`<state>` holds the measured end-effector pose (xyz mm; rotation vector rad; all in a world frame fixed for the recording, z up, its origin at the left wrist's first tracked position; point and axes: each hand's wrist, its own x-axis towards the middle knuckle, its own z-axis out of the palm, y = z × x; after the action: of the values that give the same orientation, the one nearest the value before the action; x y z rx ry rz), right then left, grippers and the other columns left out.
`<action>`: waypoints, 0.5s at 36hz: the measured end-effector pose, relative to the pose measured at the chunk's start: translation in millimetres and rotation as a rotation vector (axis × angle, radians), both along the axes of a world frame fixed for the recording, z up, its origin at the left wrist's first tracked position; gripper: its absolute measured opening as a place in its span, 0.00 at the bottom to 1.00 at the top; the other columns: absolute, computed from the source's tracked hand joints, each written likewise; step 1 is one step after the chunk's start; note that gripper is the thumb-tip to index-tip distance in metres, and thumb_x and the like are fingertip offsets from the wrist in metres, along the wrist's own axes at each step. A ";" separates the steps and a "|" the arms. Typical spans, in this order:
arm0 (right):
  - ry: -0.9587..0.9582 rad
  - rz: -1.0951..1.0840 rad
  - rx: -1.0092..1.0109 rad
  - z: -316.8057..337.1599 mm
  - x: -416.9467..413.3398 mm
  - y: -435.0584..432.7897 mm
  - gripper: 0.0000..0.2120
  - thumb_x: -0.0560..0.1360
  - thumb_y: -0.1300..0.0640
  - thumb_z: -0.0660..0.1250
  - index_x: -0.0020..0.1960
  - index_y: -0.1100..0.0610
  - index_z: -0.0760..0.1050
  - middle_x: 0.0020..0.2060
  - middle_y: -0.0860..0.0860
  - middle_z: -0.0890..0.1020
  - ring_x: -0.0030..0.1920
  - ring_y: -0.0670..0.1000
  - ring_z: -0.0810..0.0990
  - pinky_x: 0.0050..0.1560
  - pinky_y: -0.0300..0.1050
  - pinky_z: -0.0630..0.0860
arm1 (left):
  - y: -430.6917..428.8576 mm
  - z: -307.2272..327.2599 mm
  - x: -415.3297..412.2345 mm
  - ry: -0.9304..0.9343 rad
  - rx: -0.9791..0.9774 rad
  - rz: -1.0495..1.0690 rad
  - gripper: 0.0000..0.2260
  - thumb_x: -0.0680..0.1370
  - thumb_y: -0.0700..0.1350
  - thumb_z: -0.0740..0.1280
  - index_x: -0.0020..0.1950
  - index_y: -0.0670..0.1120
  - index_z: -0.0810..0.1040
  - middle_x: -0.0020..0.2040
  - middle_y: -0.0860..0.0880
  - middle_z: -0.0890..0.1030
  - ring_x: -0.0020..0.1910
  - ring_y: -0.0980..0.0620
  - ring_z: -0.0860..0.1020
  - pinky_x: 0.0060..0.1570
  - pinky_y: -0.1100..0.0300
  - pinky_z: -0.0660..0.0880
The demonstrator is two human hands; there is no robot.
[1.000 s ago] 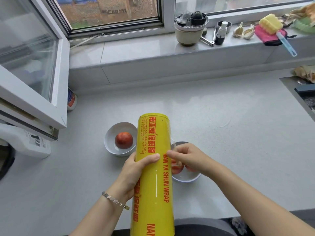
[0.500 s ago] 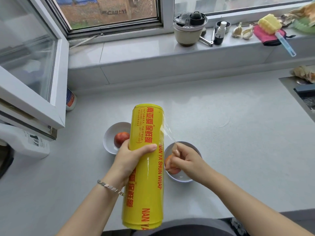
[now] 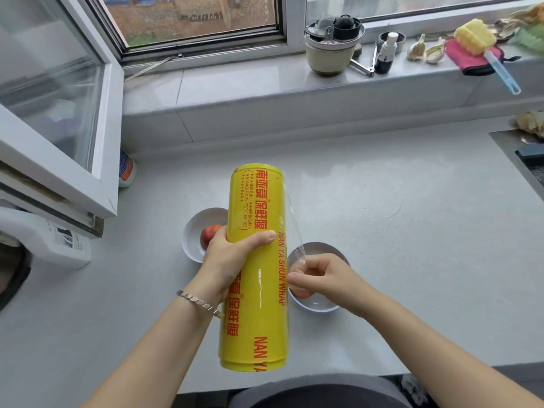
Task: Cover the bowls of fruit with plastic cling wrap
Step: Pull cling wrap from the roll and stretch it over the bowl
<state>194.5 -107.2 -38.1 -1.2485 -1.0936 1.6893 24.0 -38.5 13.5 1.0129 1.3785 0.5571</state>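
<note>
A big yellow roll of cling wrap (image 3: pixel 255 290) with red lettering stands on end above the counter, gripped around its middle by my left hand (image 3: pixel 232 260). My right hand (image 3: pixel 323 278) pinches the loose edge of the clear film (image 3: pixel 294 231), which stretches from the roll's right side down to my fingers. Behind the roll on the left sits a white bowl (image 3: pixel 194 231) holding a red fruit (image 3: pixel 209 234). A second white bowl (image 3: pixel 319 304) lies under my right hand, its contents mostly hidden.
The grey counter (image 3: pixel 412 260) stretches right toward a sink edge (image 3: pixel 518 154). An open window sash (image 3: pixel 59 113) juts in at the left above a white appliance (image 3: pixel 53 245). The sill holds a pot (image 3: pixel 329 51), a small bottle (image 3: pixel 385 54), garlic and a sponge brush (image 3: pixel 482 45).
The roll has shifted left and away from me, showing its bottom end. My right hand has drawn the film's edge out from the roll, over the right bowl.
</note>
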 end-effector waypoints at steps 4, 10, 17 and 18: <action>0.029 -0.075 0.085 -4.4 -8.8 -2.4 0.10 0.69 0.58 0.67 0.34 0.58 0.68 0.26 0.46 0.76 0.29 0.48 0.69 0.34 0.38 0.67 | 4.5 -2.3 -1.3 -0.008 -0.042 0.005 0.26 0.60 0.53 0.76 0.55 0.50 0.72 0.49 0.46 0.83 0.44 0.45 0.83 0.41 0.49 0.81; 0.192 -0.083 0.073 -1.9 -12.2 -1.5 0.09 0.71 0.62 0.63 0.39 0.59 0.61 0.25 0.44 0.71 0.25 0.42 0.69 0.28 0.32 0.68 | 13.2 -7.3 0.4 -0.079 -0.212 -0.043 0.33 0.60 0.55 0.78 0.61 0.46 0.74 0.50 0.42 0.83 0.46 0.40 0.83 0.47 0.44 0.80; -0.112 -0.136 0.077 4.3 -14.2 -4.0 0.12 0.76 0.56 0.65 0.34 0.58 0.72 0.28 0.56 0.72 0.26 0.47 0.72 0.32 0.42 0.71 | 24.2 -9.3 0.6 -0.032 -0.130 0.017 0.37 0.57 0.57 0.77 0.63 0.46 0.72 0.51 0.43 0.83 0.45 0.43 0.83 0.42 0.47 0.81; -0.159 -0.153 0.089 4.1 -14.6 -4.7 0.14 0.76 0.55 0.65 0.32 0.58 0.71 0.28 0.56 0.72 0.27 0.48 0.71 0.34 0.45 0.69 | 24.8 -9.7 1.2 -0.007 -0.095 0.044 0.40 0.54 0.58 0.78 0.62 0.47 0.72 0.52 0.44 0.83 0.45 0.44 0.83 0.44 0.47 0.81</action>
<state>179.8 -111.9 -34.0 -1.3916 -1.1232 1.4323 25.1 -13.7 3.8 0.9053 1.4107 0.5227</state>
